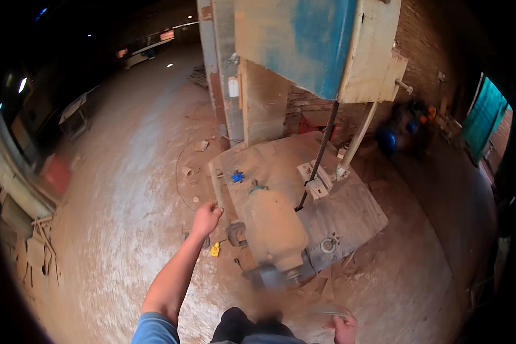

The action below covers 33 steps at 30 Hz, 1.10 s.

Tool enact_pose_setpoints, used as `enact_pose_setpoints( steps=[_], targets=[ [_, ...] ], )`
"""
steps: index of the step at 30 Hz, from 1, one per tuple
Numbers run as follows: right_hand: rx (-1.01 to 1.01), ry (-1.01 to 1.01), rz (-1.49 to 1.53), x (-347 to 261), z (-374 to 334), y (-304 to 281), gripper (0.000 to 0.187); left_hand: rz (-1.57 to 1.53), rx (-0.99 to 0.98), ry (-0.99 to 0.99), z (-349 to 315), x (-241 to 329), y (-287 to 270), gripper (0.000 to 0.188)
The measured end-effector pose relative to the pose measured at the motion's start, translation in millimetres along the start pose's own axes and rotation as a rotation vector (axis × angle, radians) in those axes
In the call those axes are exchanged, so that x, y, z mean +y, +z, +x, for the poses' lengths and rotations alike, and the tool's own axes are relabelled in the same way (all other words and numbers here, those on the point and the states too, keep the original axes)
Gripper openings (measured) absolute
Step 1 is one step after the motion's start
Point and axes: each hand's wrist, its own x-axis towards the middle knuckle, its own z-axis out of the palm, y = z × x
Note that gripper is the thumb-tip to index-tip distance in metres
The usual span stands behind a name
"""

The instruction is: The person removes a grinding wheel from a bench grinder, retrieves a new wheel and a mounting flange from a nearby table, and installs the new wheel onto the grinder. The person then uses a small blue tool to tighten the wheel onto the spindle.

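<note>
A person looks down at a dusty band saw whose flat metal table is the landmark here. Over the table's near-left part lies a tan, dust-coated, jug-shaped container, its narrow neck pointing toward the person; its walls are opaque, so its contents cannot be seen. The left hand is by the table's left edge, next to a pale rail, its fingers curled; whether they grip the rail cannot be told. The right hand is well apart from the table, on the person's side, with fingers bent near a thin pale strip; blur hides whether they hold it. On the table, a blue star-shaped knob sits beyond the container toward the left, and a round metal disc is set near the front edge. A dark blade runs down to the table from a blue and cream housing. Behind the table stands a red crate, its inside too dim to read. On the floor left of the table is a small yellow object.
</note>
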Motion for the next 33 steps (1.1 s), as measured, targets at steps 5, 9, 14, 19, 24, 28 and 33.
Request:
enact_pose_setpoints(
  steps=[5, 9, 14, 19, 24, 28, 33],
  targets=[
    [0.115, 0.207, 0.337, 28.6, -7.6, 21.2, 0.031, 0.328, 0.038, 0.247, 95.3, 1.0, 31.4, 0.046],
    [0.362, 0.182, 0.419, -19.2, -33.9, 59.7, 0.03, 0.338, 0.106, 0.378, 150.0, -3.0, 61.6, 0.039],
    [0.519, 0.226, 0.481, -34.9, -61.4, 110.2, 0.031, 0.403, -0.013, 0.503, 182.8, -8.4, 80.1, 0.029],
    [0.571, 0.133, 0.685, -31.5, -60.6, 130.5, 0.023, 0.275, -0.051, 0.44, 201.5, -29.0, 69.8, 0.022],
    [0.496, 0.084, 0.672, -30.9, -59.2, 122.7, 0.022, -0.322, -0.402, 0.146, 144.5, 4.6, -6.1, 0.02],
    [0.321, -0.086, 0.534, -36.6, -44.4, 101.9, 0.024, -0.627, -0.784, -0.269, 35.1, 9.1, -59.5, 0.019],
    [-0.002, -0.051, 0.421, -39.4, 3.9, 78.0, 0.023, -0.817, -1.079, -0.706, -77.0, 10.7, -45.4, 0.02]
  ],
)
